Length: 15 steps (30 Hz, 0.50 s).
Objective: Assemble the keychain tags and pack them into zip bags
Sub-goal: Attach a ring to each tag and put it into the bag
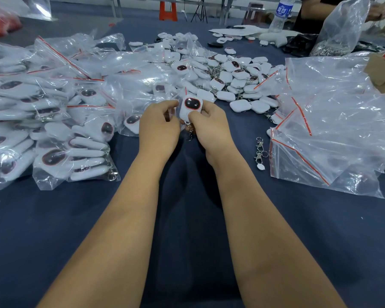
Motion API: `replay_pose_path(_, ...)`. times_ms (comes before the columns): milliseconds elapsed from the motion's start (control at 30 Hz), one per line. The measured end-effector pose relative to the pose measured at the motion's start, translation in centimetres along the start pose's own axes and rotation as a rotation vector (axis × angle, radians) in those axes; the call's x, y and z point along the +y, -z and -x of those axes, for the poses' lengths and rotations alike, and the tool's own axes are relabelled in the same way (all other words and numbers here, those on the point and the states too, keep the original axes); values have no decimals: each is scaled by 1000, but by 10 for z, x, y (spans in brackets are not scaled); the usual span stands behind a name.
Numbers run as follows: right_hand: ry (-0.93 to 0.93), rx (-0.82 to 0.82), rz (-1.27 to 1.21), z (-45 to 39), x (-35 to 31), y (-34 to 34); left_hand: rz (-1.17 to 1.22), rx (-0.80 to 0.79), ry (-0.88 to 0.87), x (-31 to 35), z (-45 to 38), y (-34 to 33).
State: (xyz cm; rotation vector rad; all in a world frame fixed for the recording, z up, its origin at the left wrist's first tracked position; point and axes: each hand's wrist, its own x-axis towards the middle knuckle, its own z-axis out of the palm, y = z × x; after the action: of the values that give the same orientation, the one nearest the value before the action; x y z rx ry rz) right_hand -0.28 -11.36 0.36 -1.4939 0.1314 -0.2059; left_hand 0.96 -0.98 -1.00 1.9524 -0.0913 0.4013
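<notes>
A white keychain tag with a dark oval face ringed in red stands upright between my two hands above the middle of the dark blue table. My right hand pinches its lower right side. My left hand holds a small clear zip bag against the tag's left side, fingers curled. A metal clasp dangles below the tag. Loose white tags lie heaped behind my hands.
Filled zip bags pile up on the left. Empty red-striped zip bags lie on the right, with two loose metal clasps beside them. At the far right another person handles a large plastic bag near a water bottle.
</notes>
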Motion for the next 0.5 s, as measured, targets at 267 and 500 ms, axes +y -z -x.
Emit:
replay_pose_path(267,16,-18,48,-1,3,1,19,-39,0,1,-1,2)
replay_pose_path(500,-29,-29,-27,-1,-1,1,198,-48,41,9,4,4)
